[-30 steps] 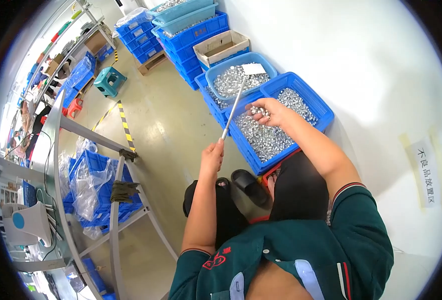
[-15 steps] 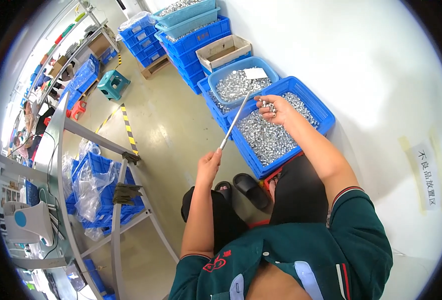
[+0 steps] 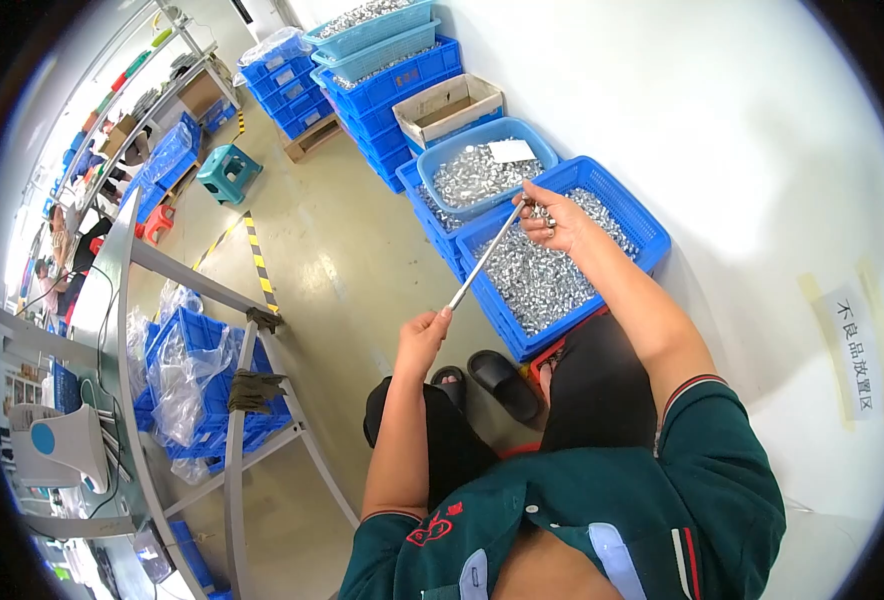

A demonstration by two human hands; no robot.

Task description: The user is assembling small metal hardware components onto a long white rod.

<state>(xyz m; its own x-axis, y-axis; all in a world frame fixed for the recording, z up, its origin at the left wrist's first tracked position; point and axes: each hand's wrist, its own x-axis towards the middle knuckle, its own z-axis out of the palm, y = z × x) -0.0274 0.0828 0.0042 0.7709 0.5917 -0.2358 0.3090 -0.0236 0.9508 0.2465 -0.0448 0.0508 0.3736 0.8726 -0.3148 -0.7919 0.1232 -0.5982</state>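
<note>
A thin silvery metal rod point(image 3: 484, 262) slants up and to the right from my left hand point(image 3: 423, 341), which is closed around its near end. Over the blue crate point(image 3: 654, 222), my right hand point(image 3: 565, 224) cups several small shiny metal parts point(image 3: 540, 214), shaped like short sleeves or nuts. Its thumb and forefinger are at the rod's far tip, and a part seems to be there, too small to make out surely. Loose metal parts of the same look point(image 3: 534, 283) fill the crate below.
Beyond the crate, a light blue basket point(image 3: 550, 150) holds more metal parts and a white card point(image 3: 511, 151). An open carton point(image 3: 449, 108) and stacked blue crates point(image 3: 387, 85) line the white wall. To my left stands a metal-framed table point(image 3: 202, 280), with a bagged blue crate point(image 3: 197, 400) beneath.
My right thumb and forefinger have moved to the rod's tip, where before they were apart from it. The rod has tipped slightly lower, and my left hand has shifted a little right.
</note>
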